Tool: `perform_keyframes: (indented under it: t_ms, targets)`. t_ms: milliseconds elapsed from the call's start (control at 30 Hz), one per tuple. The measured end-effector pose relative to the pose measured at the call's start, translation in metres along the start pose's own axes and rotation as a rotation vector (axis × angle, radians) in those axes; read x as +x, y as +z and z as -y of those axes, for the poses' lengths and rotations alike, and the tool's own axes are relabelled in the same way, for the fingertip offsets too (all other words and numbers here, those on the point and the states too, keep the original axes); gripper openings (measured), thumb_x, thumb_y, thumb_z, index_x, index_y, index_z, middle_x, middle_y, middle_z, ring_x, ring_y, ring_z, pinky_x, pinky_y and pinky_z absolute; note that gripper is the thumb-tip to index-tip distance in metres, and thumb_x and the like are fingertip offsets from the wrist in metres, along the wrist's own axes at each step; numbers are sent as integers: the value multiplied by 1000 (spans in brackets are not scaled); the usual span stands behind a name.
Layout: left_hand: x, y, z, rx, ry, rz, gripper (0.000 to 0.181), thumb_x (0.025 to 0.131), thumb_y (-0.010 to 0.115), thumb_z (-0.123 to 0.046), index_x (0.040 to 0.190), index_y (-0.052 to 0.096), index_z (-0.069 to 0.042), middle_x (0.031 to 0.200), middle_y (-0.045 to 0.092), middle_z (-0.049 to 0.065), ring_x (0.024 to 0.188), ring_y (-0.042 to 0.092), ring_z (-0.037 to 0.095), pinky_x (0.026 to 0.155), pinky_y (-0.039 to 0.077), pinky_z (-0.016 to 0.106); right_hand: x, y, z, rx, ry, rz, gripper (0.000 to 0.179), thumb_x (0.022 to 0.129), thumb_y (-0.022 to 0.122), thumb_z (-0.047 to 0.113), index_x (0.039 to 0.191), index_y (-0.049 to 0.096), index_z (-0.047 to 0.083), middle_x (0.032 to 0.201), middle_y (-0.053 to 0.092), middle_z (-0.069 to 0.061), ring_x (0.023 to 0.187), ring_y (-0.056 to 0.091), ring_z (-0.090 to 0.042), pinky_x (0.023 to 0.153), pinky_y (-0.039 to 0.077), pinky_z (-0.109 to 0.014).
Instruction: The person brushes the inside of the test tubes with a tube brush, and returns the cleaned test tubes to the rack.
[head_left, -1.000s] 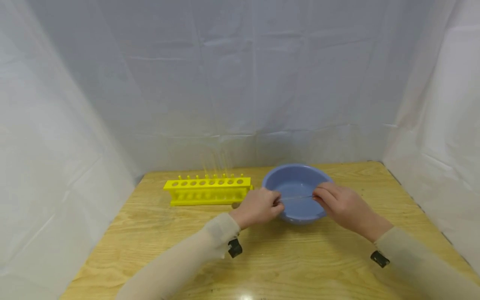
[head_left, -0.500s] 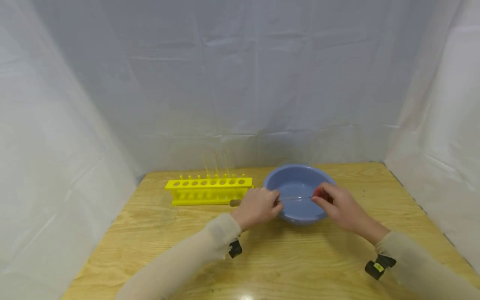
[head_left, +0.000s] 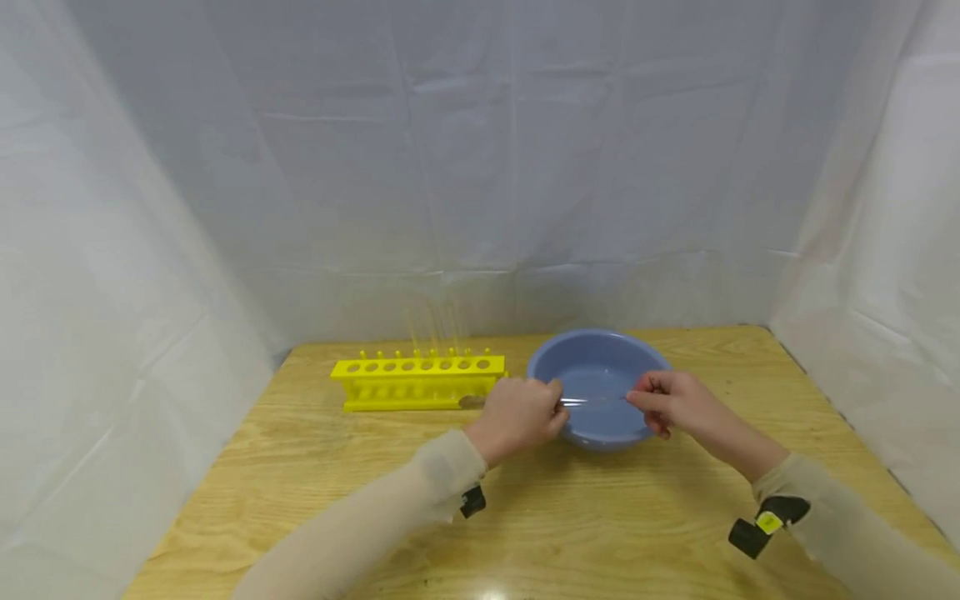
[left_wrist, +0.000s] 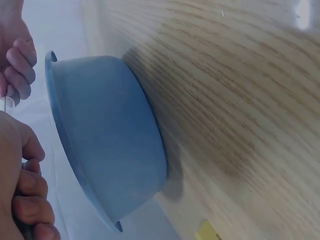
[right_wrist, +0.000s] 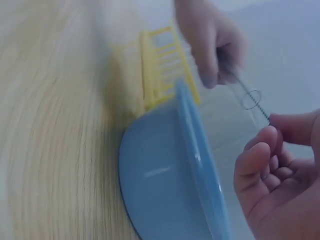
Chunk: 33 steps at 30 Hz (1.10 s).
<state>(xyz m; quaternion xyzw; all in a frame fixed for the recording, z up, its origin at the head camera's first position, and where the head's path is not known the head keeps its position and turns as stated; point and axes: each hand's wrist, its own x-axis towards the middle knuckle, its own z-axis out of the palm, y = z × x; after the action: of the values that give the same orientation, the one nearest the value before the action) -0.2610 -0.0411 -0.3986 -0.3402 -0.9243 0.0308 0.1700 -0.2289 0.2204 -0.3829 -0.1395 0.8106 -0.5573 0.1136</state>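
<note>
My left hand (head_left: 517,417) grips a clear glass test tube (head_left: 576,402), held roughly level over the near left part of the blue basin (head_left: 600,440). Inside the tube runs a test tube brush; its twisted wire (right_wrist: 261,110) comes out of the open round mouth in the right wrist view. Thumb and forefinger of my right hand (head_left: 671,407) pinch that wire, with the other fingers loosely bent. Brownish bristles (head_left: 471,402) show left of my left hand, at the tube's far end. The middle of the tube is hidden by the left fingers.
A yellow test tube rack (head_left: 405,406) stands left of the basin, with a row of holes and pegs. Several clear tubes (head_left: 431,327) stand at its back. White sheeting (head_left: 480,167) closes off the back and sides of the wooden table (head_left: 570,533).
My right hand has turned about the wire, and its lower fingers have come out from the palm. The brush end shows slightly higher beside my left hand, which keeps its grip on the test tube.
</note>
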Motion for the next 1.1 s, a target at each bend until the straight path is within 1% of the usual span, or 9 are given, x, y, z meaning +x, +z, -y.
perform_keyframes:
  t_ms: [233,300,400,500,667,767,867,967,1100]
  targets:
    - [-1,-2,-4,88,44,-143,30,96,61,-38,73,54,-19,52,44,-7,38,38,8,33,28,24,1,-7,2,251,126,126,25,102,58,20,81,56,7,67,47,-1,56,45,-11,54,41,-28]
    - [0,-2,-4,90,38,-143,31,96,61,-38,73,54,-19,52,44,-8,37,38,7,33,29,23,1,-6,3,285,134,133,24,103,57,19,81,57,8,66,48,0,55,45,-11,54,41,-27]
    - [1,-4,-5,51,2,-99,31,96,60,-38,73,54,-19,53,45,-7,39,40,8,34,30,24,1,-3,1,255,97,76,24,103,57,21,86,55,4,68,50,-1,58,49,-12,56,46,-29]
    - [3,-5,-5,-25,-44,-36,31,97,56,-38,73,51,-20,55,46,-7,42,43,9,37,32,26,-2,2,-2,97,-41,-37,25,103,59,25,94,56,1,70,54,-4,61,54,-15,59,52,-32]
    - [4,-6,-3,-126,-86,2,32,97,56,-36,70,48,-21,56,46,-7,46,44,10,40,33,27,-4,9,-11,-456,-534,-257,20,91,74,8,109,65,4,82,61,1,68,56,-8,59,51,-23]
    - [3,-7,-2,-140,-78,8,32,96,57,-36,70,48,-21,55,45,-7,46,43,9,40,33,27,-2,9,-16,-693,-779,-367,26,84,78,1,106,65,6,87,61,4,71,54,-3,61,48,-17]
    - [2,-7,-2,-146,-61,19,31,96,56,-36,70,47,-21,55,44,-7,46,42,9,40,33,26,1,8,-20,-760,-903,-398,12,95,71,16,100,65,6,89,62,3,73,55,-2,63,48,-16]
    - [2,-6,-2,-161,-51,19,31,96,55,-35,69,46,-21,55,42,-8,46,41,8,40,32,26,2,7,-21,-801,-1017,-433,29,105,54,30,95,66,6,91,64,1,74,60,-6,64,50,-19]
    - [1,-7,-3,-171,-50,10,31,97,55,-34,69,47,-21,55,42,-8,45,39,7,40,31,25,4,6,-17,-864,-1138,-459,36,108,48,30,91,67,5,89,65,-3,73,61,-10,63,51,-23]
